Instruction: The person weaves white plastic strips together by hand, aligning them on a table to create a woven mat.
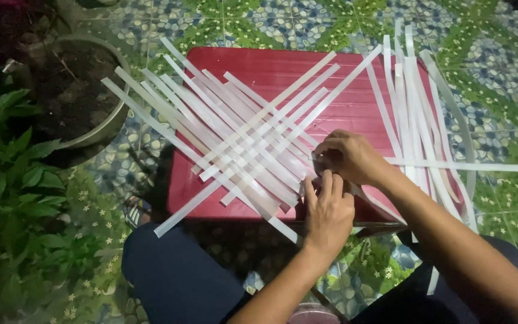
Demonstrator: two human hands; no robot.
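Note:
A flat weave of pale strips [241, 138] lies on a red plastic table [283, 66], its strips crossing diagonally. My left hand [329, 210] presses down on the weave's near right corner, fingers together on the strip ends. My right hand [349, 157] sits just above it, fingers curled and pinching a strip at the weave's right edge. The two hands touch each other. A loose bundle of several long pale strips [415, 114] lies on the right side of the table, behind my right forearm.
A round planter [100, 129] with dark soil stands left of the table, leafy plants [13, 180] in front of it. The floor [307, 18] has green and blue patterned tiles. My knees in dark trousers [169, 270] are under the table's near edge.

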